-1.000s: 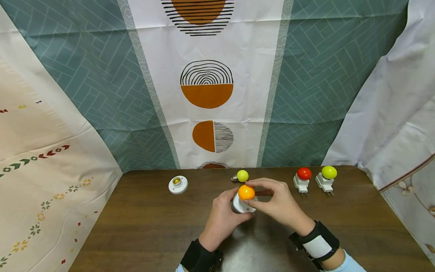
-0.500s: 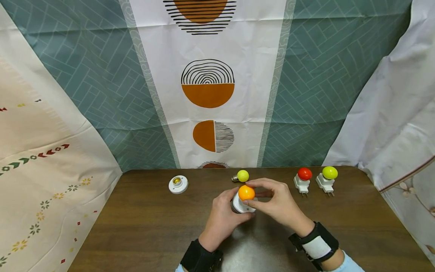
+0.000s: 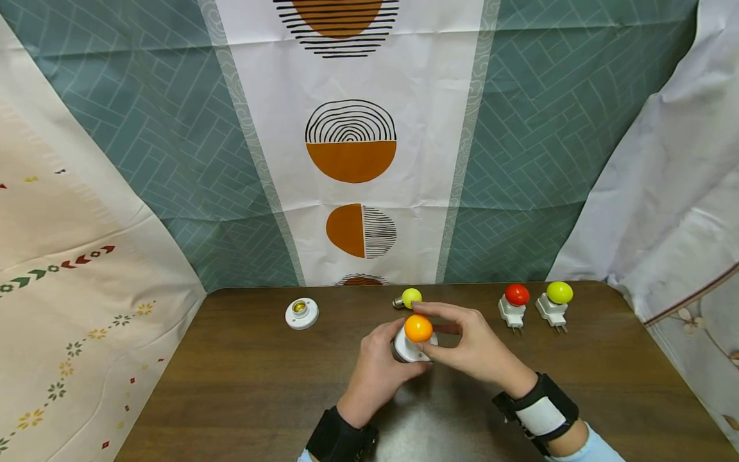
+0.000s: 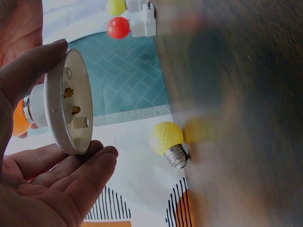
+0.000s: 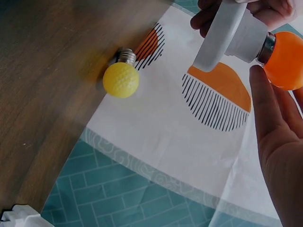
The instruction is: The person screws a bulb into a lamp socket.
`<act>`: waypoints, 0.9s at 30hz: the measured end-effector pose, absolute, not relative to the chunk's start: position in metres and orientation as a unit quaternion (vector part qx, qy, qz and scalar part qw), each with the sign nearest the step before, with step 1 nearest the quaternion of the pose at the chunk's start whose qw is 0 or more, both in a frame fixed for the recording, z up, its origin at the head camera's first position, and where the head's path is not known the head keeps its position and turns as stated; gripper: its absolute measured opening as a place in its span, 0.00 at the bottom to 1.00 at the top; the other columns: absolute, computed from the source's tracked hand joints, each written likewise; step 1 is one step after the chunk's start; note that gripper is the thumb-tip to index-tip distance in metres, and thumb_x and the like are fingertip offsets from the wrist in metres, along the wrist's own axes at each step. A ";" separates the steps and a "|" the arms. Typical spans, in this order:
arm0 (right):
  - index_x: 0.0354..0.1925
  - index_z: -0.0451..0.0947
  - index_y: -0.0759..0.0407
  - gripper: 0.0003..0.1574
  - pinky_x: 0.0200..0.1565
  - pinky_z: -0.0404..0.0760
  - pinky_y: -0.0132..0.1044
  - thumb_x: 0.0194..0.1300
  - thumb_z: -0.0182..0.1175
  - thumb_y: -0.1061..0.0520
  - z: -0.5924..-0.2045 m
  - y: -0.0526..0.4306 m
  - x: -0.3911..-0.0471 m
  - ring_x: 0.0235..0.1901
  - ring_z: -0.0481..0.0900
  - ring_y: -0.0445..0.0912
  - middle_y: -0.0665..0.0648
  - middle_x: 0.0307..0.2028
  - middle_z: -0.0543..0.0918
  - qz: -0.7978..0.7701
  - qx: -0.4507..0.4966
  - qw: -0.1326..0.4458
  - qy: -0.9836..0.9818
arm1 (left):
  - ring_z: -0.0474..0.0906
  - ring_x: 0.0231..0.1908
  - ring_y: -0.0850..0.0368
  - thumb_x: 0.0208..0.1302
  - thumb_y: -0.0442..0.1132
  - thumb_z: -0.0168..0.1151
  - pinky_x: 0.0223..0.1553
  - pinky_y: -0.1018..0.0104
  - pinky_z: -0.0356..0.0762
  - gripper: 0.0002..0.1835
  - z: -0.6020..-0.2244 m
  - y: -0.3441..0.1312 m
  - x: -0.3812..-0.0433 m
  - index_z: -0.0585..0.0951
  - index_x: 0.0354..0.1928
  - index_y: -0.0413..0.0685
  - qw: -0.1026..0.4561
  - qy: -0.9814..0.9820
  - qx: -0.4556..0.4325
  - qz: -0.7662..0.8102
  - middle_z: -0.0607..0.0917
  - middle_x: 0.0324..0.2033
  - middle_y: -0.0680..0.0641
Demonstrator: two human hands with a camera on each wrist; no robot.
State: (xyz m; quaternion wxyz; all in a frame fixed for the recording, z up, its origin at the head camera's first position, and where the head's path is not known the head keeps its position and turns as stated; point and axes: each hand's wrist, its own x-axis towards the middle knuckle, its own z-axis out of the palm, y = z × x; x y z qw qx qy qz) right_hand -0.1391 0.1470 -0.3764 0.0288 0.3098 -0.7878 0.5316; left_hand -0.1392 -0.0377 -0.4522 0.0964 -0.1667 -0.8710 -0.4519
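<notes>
My left hand [image 3: 381,366] grips a white round lamp socket [image 3: 407,350] by its base rim. In the left wrist view the socket's hollow back, with brass contacts, faces the camera. An orange light bulb [image 3: 418,328] stands in the socket's mouth, with part of its metal screw cap [image 5: 266,48] showing. Around that bulb curve the fingers and thumb of my right hand [image 3: 470,340]; whether every fingertip touches it is hard to tell. Behind the hands, a yellow bulb [image 3: 412,298] with a bare screw cap lies on its side on the table.
A second white socket [image 3: 302,314], without a bulb, sits at the table's back left. At the back right stand two white plug-in sockets, one with a red bulb [image 3: 516,294], one with a yellow-green bulb [image 3: 559,292]. Patterned cloth [image 3: 369,160] hangs behind the brown table [image 3: 242,385].
My right forefinger and thumb have spread slightly, the fingertip shifting up and left over the orange bulb. The left hand and socket stay nearly in place.
</notes>
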 end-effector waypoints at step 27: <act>0.48 0.78 0.55 0.25 0.42 0.77 0.44 0.49 0.71 0.59 -0.376 0.139 -0.136 0.45 0.77 0.46 0.53 0.45 0.80 0.537 0.263 0.074 -0.798 | 0.72 0.44 0.65 0.40 0.53 0.75 0.45 0.66 0.72 0.38 -0.452 -0.039 -0.139 0.74 0.58 0.56 0.090 -0.874 -0.165 -0.448 0.76 0.47 0.60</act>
